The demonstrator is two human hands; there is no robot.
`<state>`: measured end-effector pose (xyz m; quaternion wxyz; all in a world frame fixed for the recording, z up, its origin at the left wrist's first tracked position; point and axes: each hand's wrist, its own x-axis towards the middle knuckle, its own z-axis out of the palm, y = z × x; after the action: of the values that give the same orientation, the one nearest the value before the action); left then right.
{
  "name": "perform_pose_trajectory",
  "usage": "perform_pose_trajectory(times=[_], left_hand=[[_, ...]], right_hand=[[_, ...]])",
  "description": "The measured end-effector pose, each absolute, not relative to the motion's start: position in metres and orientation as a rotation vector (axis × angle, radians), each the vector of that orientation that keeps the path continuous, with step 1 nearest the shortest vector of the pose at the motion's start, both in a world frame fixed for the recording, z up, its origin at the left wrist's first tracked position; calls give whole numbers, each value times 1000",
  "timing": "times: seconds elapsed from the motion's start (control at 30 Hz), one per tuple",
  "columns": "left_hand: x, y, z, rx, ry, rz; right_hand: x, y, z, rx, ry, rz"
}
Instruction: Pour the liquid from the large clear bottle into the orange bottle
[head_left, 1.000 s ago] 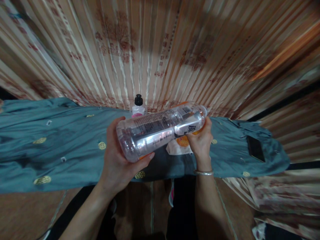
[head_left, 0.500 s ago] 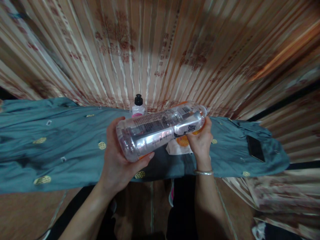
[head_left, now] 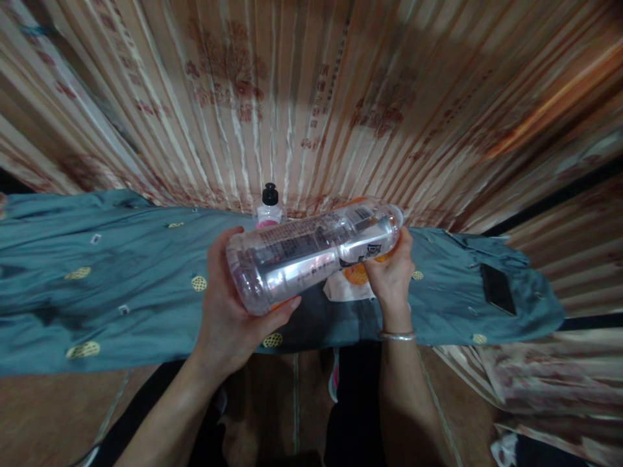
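A clear plastic bottle (head_left: pixel 311 253) with a printed, silvery label lies tilted across both hands, raised over the cloth. Its base end rests in my left hand (head_left: pixel 233 311), with the thumb along the lower side and the other fingers hidden behind. Near the neck, at the right, my right hand (head_left: pixel 392 272) grips it from below and wears a bangle (head_left: pixel 396 336). Behind the bottle stands a smaller bottle (head_left: pixel 269 211) with a black cap and a pink label, partly covered. A white packet with orange print (head_left: pixel 348 288) lies beneath the clear bottle, next to my right hand.
A long narrow surface is draped with a teal cloth (head_left: pixel 141 279) with yellow patterns. Toward its right end lies a black phone (head_left: pixel 497 288). A pleated, printed curtain (head_left: pixel 292 97) hangs right behind. My legs and the tiled floor (head_left: pixel 272 402) show below.
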<state>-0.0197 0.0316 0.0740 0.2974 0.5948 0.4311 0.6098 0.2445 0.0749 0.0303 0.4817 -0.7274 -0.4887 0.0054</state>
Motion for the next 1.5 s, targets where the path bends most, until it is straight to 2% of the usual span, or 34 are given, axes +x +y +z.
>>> perform_pose_trajectory(times=[1.5], left_hand=[[-21, 33, 74, 1594, 1165, 1635]], right_hand=[[247, 75, 26, -1763, -1212, -31]])
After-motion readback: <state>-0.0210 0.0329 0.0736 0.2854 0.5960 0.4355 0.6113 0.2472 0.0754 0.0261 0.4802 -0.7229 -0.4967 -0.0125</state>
